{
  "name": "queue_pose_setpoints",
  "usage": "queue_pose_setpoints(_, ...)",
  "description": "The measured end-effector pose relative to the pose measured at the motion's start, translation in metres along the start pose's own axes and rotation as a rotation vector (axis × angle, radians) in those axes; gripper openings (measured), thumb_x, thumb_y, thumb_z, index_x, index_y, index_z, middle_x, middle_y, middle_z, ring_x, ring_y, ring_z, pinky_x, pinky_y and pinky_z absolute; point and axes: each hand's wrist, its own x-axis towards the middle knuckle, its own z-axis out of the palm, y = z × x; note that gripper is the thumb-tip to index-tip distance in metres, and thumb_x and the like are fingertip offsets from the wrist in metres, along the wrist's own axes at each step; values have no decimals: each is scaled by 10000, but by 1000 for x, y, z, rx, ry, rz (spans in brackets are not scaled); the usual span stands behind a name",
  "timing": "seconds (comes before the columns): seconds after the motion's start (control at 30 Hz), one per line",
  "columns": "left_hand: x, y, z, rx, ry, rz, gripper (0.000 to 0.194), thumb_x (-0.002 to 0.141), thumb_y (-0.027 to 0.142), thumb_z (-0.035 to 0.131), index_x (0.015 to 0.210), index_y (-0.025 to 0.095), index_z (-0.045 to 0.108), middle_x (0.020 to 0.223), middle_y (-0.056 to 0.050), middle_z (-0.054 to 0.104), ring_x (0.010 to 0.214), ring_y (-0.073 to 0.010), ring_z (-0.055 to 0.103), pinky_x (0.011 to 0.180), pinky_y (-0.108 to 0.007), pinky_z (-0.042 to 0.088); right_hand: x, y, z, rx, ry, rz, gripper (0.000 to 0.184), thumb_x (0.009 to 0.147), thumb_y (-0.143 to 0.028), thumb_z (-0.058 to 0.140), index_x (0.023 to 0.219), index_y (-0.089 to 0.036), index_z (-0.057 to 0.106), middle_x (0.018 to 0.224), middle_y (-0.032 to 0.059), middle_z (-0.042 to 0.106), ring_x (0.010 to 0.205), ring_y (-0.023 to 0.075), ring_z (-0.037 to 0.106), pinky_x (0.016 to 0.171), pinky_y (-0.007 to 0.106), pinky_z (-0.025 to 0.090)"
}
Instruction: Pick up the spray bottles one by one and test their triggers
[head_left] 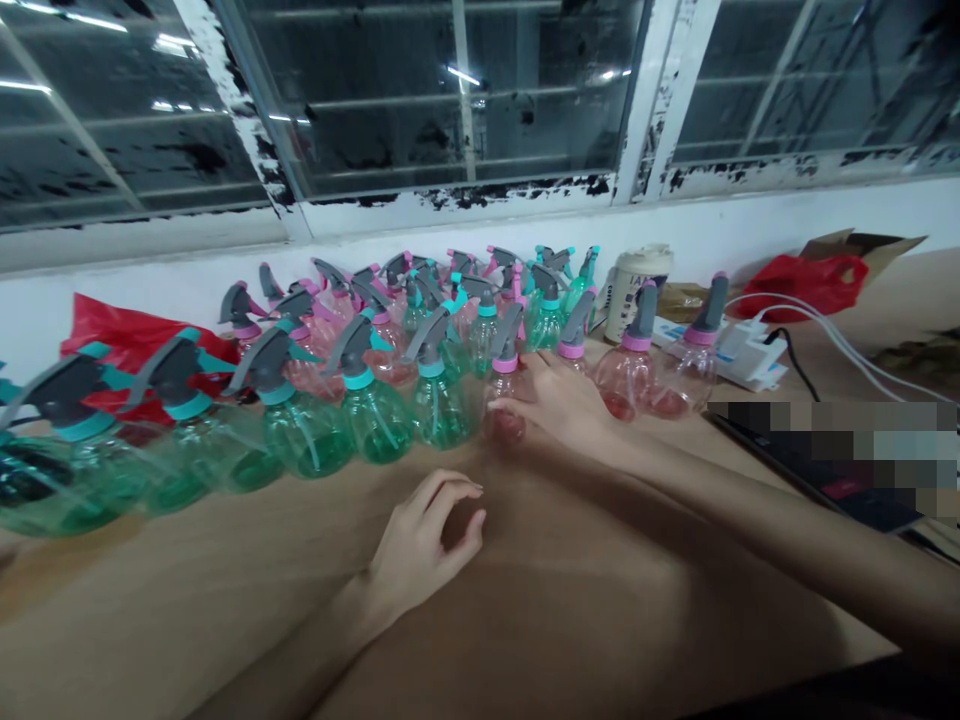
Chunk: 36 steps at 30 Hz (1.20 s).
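My right hand (566, 405) is closed around the body of a pink spray bottle (505, 385) with a grey trigger head, which stands on the table in the front row. My left hand (433, 530) hovers over the bare wood, fingers curved and apart, holding nothing. Just beyond it stands a green spray bottle (442, 405) with a turquoise collar. More green bottles, such as this green spray bottle (307, 430), line up to the left. Two further pink spray bottles, one being the pink spray bottle (628, 375), stand right of my right hand.
Behind the front row, several more pink and green bottles crowd toward the wall. A paper cup (636, 290), a white power strip (750, 355) with cables and a red plastic bag (806, 285) lie at the right. Another red bag (142, 335) is behind the left bottles.
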Motion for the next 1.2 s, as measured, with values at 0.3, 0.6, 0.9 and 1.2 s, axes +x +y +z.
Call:
queue_pose_setpoints(0.3,3,4,3,51,-36,14,121,833,156,495,943,193,528,919,-53,600,800,-181,624,668,-316,530,3,-2,0,38,-23,25,644,771,-534,576,1232,-100,461,1137,173,584,1008,324,575,774,432,478)
queue_pose_setpoints(0.6,10,9,12,53,-70,41,126,832,176,488,952,196,522,921,-54,606,787,-186,638,629,-313,542,-43,33,-38,240,-85,47,431,810,-496,529,1150,-233,556,1124,81,627,945,280,618,761,412,489)
queue_pose_setpoints(0.9,46,32,50,-33,-84,110,109,813,163,488,904,194,539,884,-49,609,780,-180,621,664,-316,534,-34,65,-44,272,82,105,262,811,-425,550,909,-184,585,875,78,674,765,235,634,666,365,484)
queue_pose_setpoints(1.2,67,46,68,-280,-150,-2,90,790,182,515,844,183,588,848,-47,597,708,-172,569,660,-323,479,-13,63,-15,152,46,139,613,792,-522,534,1244,-120,431,1043,178,641,874,320,639,692,407,469)
